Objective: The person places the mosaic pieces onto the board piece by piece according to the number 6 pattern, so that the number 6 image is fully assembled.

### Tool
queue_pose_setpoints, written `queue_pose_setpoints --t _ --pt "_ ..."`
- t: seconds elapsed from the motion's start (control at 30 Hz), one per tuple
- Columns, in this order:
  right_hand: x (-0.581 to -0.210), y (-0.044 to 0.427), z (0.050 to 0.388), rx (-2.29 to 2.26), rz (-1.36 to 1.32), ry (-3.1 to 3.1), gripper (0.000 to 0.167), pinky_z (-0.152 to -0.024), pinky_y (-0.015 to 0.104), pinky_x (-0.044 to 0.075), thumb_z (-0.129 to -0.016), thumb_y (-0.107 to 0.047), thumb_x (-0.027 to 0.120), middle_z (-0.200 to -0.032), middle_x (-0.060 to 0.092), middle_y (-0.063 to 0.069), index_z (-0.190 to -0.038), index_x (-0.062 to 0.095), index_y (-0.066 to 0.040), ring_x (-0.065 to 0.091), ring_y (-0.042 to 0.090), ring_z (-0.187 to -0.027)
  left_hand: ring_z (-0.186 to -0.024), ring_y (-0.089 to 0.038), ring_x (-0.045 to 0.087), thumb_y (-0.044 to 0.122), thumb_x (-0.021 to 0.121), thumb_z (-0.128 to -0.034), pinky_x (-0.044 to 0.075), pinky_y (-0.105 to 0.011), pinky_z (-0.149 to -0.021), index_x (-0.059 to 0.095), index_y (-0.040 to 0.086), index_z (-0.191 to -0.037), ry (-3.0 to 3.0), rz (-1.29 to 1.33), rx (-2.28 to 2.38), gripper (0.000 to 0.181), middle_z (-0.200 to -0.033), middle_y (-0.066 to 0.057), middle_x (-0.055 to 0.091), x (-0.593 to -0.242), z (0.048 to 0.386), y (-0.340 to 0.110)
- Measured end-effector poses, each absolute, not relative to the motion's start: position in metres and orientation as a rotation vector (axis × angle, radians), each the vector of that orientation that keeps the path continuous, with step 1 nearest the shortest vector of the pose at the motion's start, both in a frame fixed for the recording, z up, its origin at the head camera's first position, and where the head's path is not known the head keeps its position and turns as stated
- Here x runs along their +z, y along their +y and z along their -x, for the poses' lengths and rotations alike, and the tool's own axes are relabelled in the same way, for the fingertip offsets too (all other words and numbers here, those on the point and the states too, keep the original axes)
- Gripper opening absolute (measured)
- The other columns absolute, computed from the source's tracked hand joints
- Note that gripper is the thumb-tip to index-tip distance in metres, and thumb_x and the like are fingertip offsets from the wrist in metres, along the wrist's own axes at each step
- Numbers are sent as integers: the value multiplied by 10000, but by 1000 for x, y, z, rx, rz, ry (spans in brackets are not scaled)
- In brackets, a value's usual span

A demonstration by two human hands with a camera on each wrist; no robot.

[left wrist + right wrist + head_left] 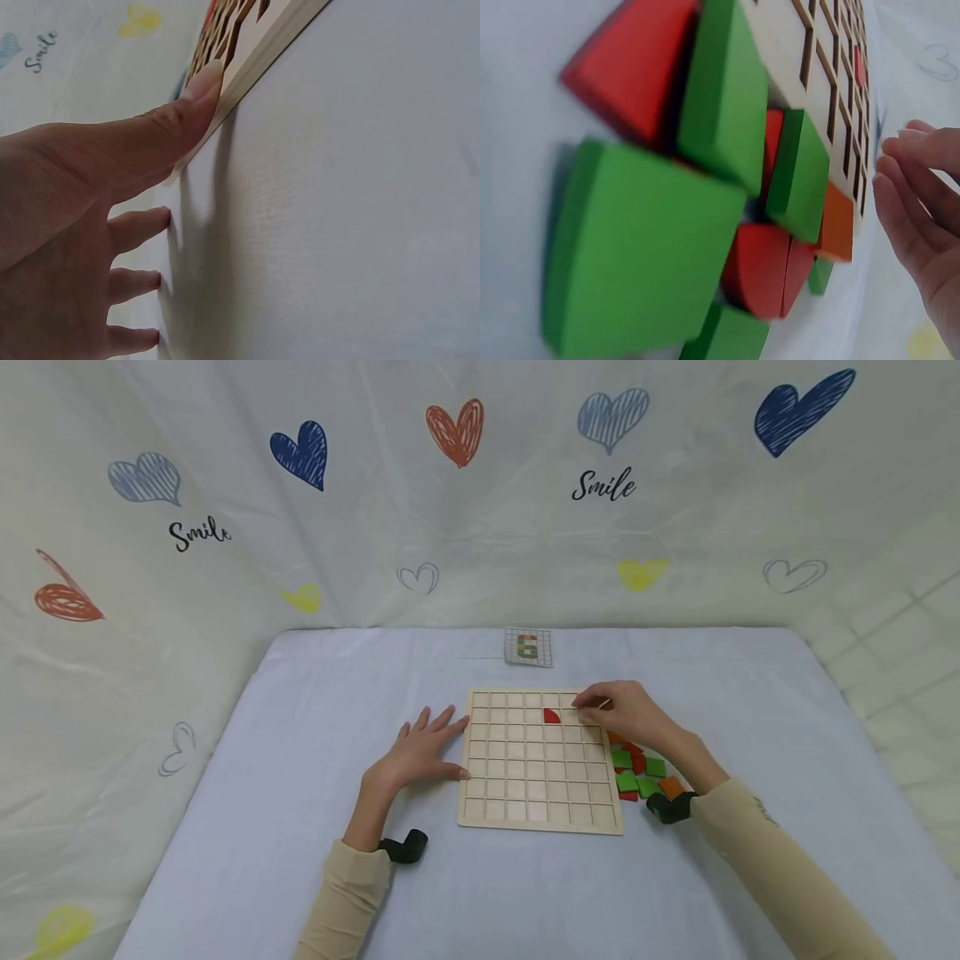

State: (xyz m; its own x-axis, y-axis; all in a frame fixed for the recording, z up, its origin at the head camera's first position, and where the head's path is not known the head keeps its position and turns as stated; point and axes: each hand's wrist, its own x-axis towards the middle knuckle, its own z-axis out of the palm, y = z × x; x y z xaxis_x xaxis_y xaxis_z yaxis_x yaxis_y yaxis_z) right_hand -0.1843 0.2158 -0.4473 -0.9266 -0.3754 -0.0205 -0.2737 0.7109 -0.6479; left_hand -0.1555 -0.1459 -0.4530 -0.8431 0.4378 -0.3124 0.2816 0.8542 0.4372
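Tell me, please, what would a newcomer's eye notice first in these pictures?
Probably the pale gridded board on the white table comes first, with one red piece near its far edge and the left hand at its left side. Next may come the green, red and orange pieces heaped by the board's right side, then the coloured hearts on the backdrop behind.

Curtained-off workspace, room unclear; heart-printed sheeting hangs behind 1 cloth-covered table
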Motion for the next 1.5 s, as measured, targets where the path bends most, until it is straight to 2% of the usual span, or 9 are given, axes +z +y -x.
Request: queue_pose_setpoints --t 0.17,0.43,0.67,0.97,1.3,1.5 --pt "-447 228 178 -942 524 2805 167 -857 427 585 -965 -80 692 -1077 753 92 -1107 770 -39 656 228 -923 -1587 -450 39 464 797 -873 88 -707 -1224 337 229 -1626 2629 -530 523 913 -1727 -79 184 -454 156 -148" --pt "-448 246 166 -864 515 2762 259 -853 439 561 -927 -91 745 -1195 716 135 -1182 747 -46 631 303 -1024 -1589 -443 30 470 799 -871 80 -697 -1231 332 236 -1628 2619 -517 531 920 -1727 -73 178 -453 156 -148" --pt "-451 252 160 -843 523 2749 309 -794 380 538 -878 -78 785 -1163 712 124 -1183 743 -53 617 257 -947 -1588 -444 29 461 799 -872 81 -699 -1230 331 229 -1628 2623 -504 526 919 -1727 -77 177 -453 153 -149" --pt "-453 248 158 -866 552 2758 275 -757 347 528 -874 -46 794 -1111 713 110 -1143 741 -34 604 219 -890 -1589 -440 26 468 795 -873 78 -697 -1231 330 236 -1628 2617 -513 548 916 -1727 -69 174 -453 153 -149" --pt "-456 248 160 -838 538 2758 240 -826 414 573 -892 -5 743 -1095 718 115 -1131 723 -15 628 246 -940 -1590 -440 32 462 803 -867 76 -695 -1232 340 236 -1625 2621 -518 557 916 -1726 -72 184 -451 153 -147" --pt "-456 249 158 -890 503 2749 185 -764 344 583 -904 -1 737 -1063 720 107 -1086 734 -31 655 206 -864 -1590 -438 33 459 802 -870 77 -693 -1233 338 233 -1625 2622 -521 558 915 -1726 -72 182 -451 154 -147"
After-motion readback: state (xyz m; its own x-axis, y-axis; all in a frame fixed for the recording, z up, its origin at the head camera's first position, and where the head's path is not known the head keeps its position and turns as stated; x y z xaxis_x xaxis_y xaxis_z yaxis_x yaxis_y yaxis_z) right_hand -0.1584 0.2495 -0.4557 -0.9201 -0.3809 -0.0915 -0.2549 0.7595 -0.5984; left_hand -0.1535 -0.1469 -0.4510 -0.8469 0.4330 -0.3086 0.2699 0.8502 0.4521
